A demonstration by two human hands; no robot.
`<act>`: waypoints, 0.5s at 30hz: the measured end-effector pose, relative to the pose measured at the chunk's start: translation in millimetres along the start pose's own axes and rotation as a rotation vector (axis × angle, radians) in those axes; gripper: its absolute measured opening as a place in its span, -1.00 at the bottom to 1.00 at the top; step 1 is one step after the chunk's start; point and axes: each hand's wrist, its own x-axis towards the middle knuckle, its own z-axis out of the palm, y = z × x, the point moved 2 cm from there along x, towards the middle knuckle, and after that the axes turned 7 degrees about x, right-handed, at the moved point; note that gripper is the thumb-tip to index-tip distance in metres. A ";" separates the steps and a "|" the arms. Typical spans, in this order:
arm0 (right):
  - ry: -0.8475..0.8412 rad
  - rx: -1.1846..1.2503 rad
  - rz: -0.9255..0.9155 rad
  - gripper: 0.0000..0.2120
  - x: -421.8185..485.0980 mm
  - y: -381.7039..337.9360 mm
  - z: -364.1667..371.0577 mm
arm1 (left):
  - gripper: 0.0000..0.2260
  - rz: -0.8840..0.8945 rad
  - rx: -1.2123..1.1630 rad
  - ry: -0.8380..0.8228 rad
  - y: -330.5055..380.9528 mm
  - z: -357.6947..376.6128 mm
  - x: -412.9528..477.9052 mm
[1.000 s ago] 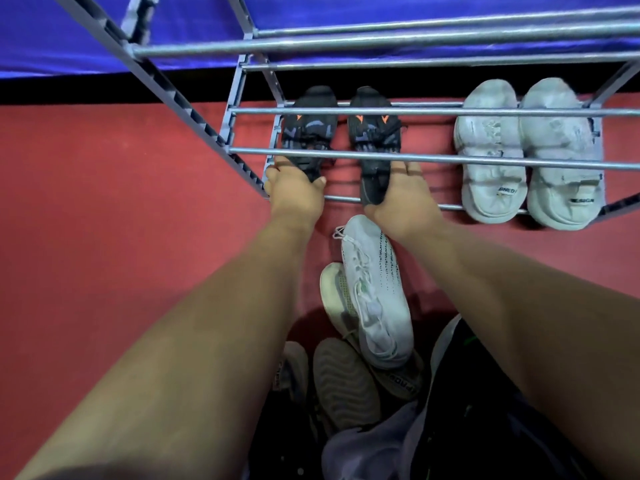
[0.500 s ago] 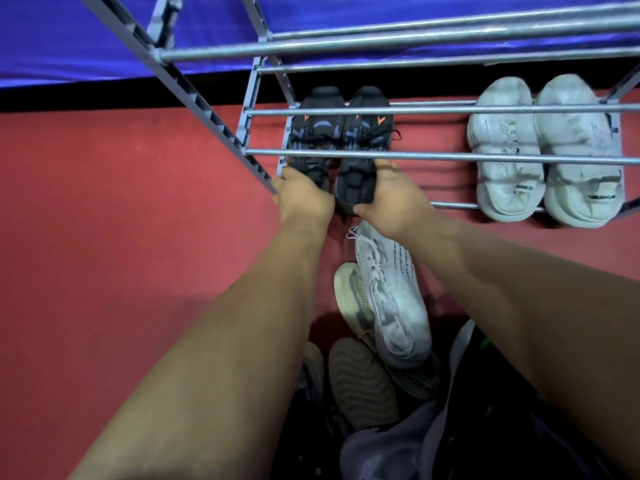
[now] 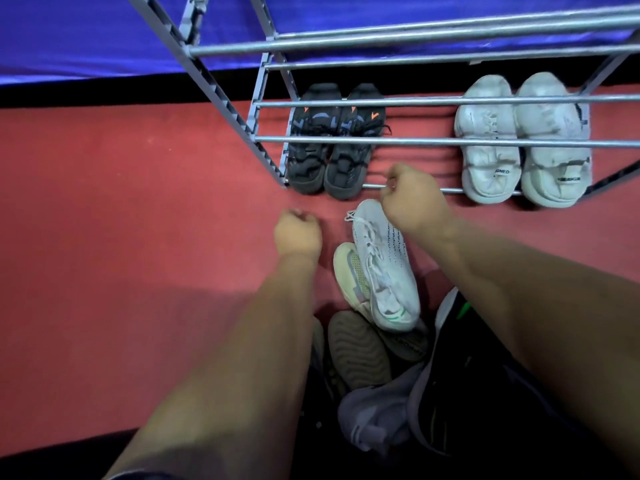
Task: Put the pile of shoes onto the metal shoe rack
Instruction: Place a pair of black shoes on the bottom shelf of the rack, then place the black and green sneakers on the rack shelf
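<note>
The floor [image 3: 104, 237] is red, and a blue sheet [image 3: 86, 36] hangs behind the metal rack [image 3: 415, 142]. Black shoes [image 3: 308, 164] and white shoes [image 3: 491, 168] sit on its bottom bars. The pile of shoes [image 3: 384, 271] lies on the floor in front. The left hand [image 3: 298, 233] and right hand [image 3: 415, 202] are curled up, holding nothing.

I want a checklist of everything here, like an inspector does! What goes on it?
Surface: red floor, shoe pile on it.
Job's things: black sneakers and white chunky sneakers on the metal shoe rack, bottom tier; white knit sneaker tops the pile.
Clutter: grey cloth by the pile.
Grippers: left hand and right hand curled, holding nothing.
Cables: nothing seen.
Surroundings: blue sheet behind the rack.
</note>
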 end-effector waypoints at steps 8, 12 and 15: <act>0.037 -0.246 -0.019 -0.75 -84.8 38.7 -38.5 | -0.80 0.029 0.209 -0.299 -49.8 -0.3 -85.0; -0.019 -0.350 0.141 -0.59 -124.2 49.8 -53.6 | -0.67 0.096 0.530 -0.391 -59.3 -24.8 -107.9; -0.020 -0.398 0.397 -0.38 -155.7 60.6 -58.6 | -0.65 0.119 0.736 -0.421 -67.2 -43.2 -114.4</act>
